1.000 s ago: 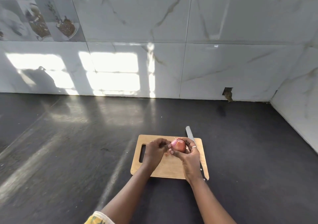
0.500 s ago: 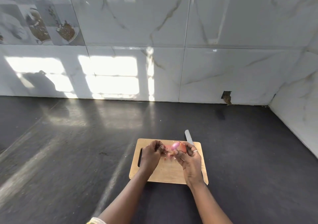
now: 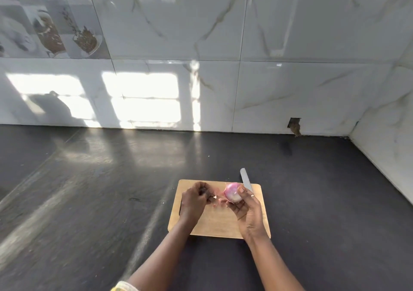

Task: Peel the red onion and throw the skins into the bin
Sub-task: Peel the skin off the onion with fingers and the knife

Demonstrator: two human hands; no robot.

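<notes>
Over the board (image 3: 214, 222), right hand (image 3: 248, 211) grips the onion (image 3: 232, 192) — left hand (image 3: 193, 201) curled beside, hold unclear.

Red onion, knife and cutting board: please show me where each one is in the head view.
Red onion (image 3: 232, 192), head view, on its pale peeled side.
Knife (image 3: 245, 180), head view, on the bare blade.
Cutting board (image 3: 214, 221), head view, on bare wood near its front edge.

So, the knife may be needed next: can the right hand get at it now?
Probably not yet: the right hand grips the red onion. The knife lies uncovered just behind it, so emptying the hand should do.
</notes>
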